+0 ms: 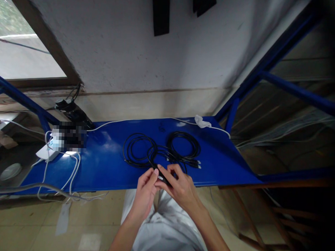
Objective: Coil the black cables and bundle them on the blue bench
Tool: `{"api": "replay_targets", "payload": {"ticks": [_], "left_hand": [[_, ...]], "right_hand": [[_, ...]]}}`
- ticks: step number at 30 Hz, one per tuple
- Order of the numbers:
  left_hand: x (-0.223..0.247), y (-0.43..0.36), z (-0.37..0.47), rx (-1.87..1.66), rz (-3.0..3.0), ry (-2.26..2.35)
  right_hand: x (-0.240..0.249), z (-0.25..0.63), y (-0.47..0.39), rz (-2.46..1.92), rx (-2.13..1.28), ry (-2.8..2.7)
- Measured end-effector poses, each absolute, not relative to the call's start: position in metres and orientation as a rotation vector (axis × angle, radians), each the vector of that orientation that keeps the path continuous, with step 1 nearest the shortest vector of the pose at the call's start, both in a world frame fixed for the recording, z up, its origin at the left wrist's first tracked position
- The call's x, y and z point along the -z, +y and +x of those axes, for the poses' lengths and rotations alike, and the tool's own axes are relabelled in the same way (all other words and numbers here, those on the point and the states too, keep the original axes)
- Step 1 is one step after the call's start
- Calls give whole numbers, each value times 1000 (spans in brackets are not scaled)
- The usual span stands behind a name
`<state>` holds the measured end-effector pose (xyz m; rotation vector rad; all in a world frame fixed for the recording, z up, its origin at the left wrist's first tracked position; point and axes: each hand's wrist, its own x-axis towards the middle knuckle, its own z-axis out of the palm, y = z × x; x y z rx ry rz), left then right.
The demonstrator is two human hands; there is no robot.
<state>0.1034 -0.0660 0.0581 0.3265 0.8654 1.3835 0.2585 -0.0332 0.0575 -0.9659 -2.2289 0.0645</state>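
Observation:
Just over the front edge of the blue table, my left hand [146, 187] and my right hand [183, 187] come together with fingers closed on the black plug end of a cable [163, 179]. A small pale metallic part shows between the fingertips. From there the black cable runs back to a loosely looped coil [139, 149] lying on the table. Beside it, to the right, sits a second, tighter black cable coil [183, 145]. Its plugs with silvery tips [196, 164] point right, close to my right hand. My fingers cover part of the plug, so its exact kind is unclear.
The blue table [223, 164] stands against a wall between blue metal frame bars [280, 56]. At left are a white power strip [47, 153], white cords [75, 170] and a black cylindrical object [74, 113]. A white crumpled piece [202, 121] lies at the back. A wooden stool [259, 240] stands right.

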Motion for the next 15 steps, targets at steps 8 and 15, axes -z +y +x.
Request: {"api": "replay_targets", "payload": {"ticks": [8,15], "left_hand": [[-65,-64,101,-1392,276,835],[-68,-63,101,-1393,232,815]], "right_hand": [[-37,273,-41,-895,-264,-2032],[-39,289,-44,-806,-321,-1919]]}}
